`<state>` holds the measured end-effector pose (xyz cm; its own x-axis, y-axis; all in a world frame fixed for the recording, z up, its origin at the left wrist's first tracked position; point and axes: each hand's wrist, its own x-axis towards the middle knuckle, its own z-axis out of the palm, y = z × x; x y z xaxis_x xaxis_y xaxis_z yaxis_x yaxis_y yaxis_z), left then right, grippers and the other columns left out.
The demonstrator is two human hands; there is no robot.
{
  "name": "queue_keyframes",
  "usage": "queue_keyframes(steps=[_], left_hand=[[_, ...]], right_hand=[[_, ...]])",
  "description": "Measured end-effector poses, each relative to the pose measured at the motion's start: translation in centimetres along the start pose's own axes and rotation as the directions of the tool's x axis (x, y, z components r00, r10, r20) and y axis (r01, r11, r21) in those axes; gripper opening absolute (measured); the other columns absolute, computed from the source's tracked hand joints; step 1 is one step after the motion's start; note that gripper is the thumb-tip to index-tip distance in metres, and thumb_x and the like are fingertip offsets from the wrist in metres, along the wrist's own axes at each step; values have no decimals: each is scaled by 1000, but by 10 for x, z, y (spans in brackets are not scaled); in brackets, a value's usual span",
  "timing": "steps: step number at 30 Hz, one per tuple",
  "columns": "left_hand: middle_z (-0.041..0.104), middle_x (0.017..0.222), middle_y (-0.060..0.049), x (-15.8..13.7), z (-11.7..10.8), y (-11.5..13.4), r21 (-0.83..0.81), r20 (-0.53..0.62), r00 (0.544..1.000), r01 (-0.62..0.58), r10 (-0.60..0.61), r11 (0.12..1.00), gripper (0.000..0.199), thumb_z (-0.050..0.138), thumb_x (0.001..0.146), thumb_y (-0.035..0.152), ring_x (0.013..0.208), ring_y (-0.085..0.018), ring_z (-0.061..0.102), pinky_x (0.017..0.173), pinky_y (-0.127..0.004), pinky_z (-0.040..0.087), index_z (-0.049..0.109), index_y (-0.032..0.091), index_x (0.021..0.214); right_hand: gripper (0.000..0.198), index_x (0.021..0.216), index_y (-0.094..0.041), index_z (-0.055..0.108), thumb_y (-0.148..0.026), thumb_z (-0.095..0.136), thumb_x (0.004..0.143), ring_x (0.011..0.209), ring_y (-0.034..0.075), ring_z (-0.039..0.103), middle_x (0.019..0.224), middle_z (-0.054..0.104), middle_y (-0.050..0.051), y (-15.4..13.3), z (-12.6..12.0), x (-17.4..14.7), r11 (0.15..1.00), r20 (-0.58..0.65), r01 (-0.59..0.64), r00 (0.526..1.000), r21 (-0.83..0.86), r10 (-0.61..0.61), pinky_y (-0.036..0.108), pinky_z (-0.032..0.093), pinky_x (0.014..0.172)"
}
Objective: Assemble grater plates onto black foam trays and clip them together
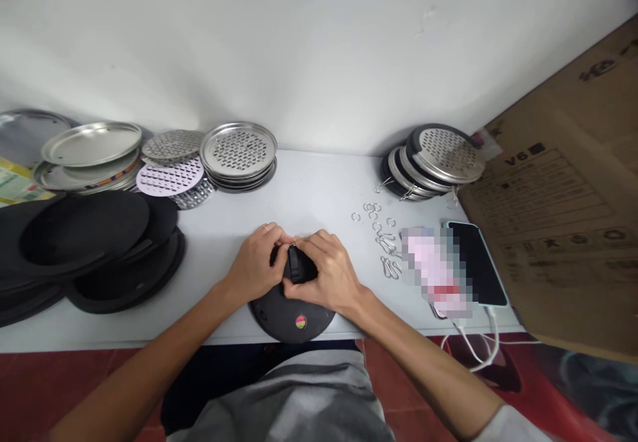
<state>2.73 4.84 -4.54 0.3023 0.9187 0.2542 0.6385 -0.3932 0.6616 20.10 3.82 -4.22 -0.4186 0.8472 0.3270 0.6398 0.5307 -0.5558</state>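
Note:
A black round plate (pixel 292 317) with a small pink-and-yellow sticker lies at the table's front edge. Across its far part runs a short black strap or tab (pixel 294 266). My left hand (pixel 256 260) pinches at the strap's far end, thumb against fingers. From the other side my right hand (pixel 326 270) closes on the same end, its thumb resting lower, beside the strap. A tiny metallic glint shows between the fingertips, too small to make out. Both hands cover much of the plate's far half.
Black round plates (pixel 84 232) pile up at left, behind them metal discs (pixel 94 143) and perforated grater discs (pixel 239 151). At right are stacked black-rimmed graters (pixel 446 155), loose metal rings (pixel 373 208), metal clips (pixel 390 267), a charging phone (pixel 476 262) and a cardboard box (pixel 563 189).

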Motion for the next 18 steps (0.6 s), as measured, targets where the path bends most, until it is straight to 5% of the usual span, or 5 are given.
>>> queue_keyframes(steps=[18], left_hand=[[57,85,-3,-5,-4,-3,-19,41,999,-1,2,1000,16,42,91,9,83,-20,59,74,-35,49,49,22,87]], right_hand=[[49,110,-14,69,-37,73,67,82,25,60,91,71,7,2,0,2,998,3,66,998,8,-66,39,49,76]])
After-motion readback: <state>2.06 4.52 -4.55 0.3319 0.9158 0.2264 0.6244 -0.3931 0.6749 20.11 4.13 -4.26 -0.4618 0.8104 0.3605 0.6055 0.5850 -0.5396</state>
